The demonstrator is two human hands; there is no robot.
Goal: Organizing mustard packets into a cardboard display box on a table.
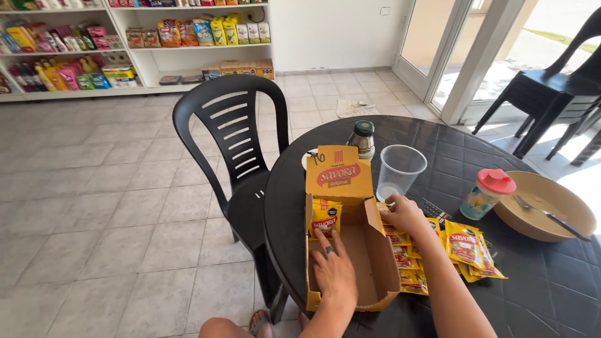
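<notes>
An open cardboard box (369,256) with a yellow and red lid lies on the round black table (551,288). My left hand (333,268) rests inside the box, fingertips against a yellow sachet (325,217) standing at its far end. My right hand (405,214) reaches over the box's right wall onto a row of yellow sachets (407,263) lying beside it. Whether it grips one is unclear. More yellow sachets (471,250) lie further right on the table.
A clear plastic cup (399,170), a small lidded jar (363,138), a red-capped bottle (487,194) and a tan bowl (566,200) with cutlery stand on the table. A black plastic chair (231,131) is at the table's left, stacked black chairs (557,87) by the glass door. Stocked shelves (125,69) line the back wall.
</notes>
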